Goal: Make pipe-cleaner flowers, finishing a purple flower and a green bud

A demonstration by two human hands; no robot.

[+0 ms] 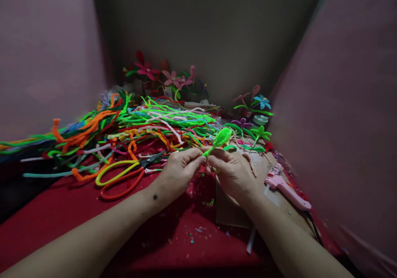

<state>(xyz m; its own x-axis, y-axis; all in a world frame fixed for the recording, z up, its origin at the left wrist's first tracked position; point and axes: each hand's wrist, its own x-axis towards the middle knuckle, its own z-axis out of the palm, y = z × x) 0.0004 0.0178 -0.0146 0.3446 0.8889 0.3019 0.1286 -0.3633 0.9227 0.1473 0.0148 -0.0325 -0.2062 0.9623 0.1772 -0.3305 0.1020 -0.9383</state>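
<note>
My left hand [178, 172] and my right hand [231, 172] meet at the middle of the red cloth, fingers pinched together. Between them they hold the stem of a bright green pipe-cleaner leaf [221, 139], whose looped end points up and away from me. Just left of my left hand lie scissors [124, 179] with yellow and orange-red handles, blades toward my fingers. Both hands are closed on the green stem.
A big heap of loose pipe cleaners [130, 125] in several colours covers the far left. Finished pipe-cleaner flowers [173, 79] stand at the back, more flowers [254, 104] at the right. A pink glue gun [285, 187] lies on cardboard [229, 212] by my right wrist.
</note>
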